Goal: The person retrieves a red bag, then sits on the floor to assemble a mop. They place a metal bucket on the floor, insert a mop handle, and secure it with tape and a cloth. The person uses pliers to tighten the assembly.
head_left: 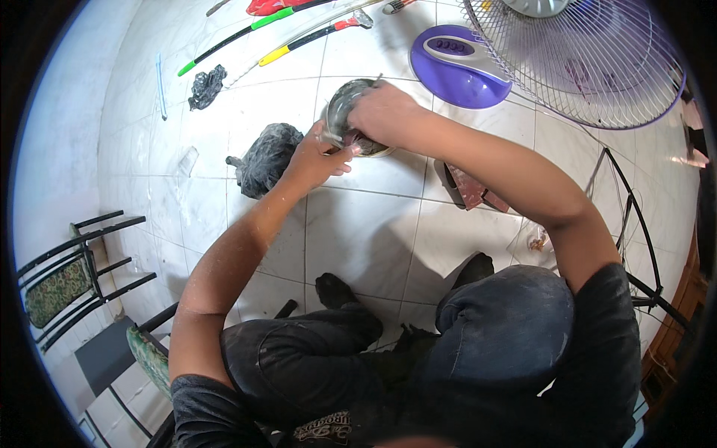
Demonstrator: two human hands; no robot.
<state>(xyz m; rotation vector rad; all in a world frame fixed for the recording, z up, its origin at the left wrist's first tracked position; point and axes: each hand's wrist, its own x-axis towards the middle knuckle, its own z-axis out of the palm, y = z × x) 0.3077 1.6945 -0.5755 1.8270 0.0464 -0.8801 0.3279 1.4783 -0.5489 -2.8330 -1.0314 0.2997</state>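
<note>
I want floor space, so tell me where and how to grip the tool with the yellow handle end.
Grip the yellow end of the tool, probably best from the near left: its slim handle slants that way, with the bulkier head at the far end.

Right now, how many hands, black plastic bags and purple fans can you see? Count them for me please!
Hands: 2 (left hand, right hand)
Black plastic bags: 2 (larger bag, smaller bag)
Purple fans: 1 (standing fan)
Total: 5
</note>
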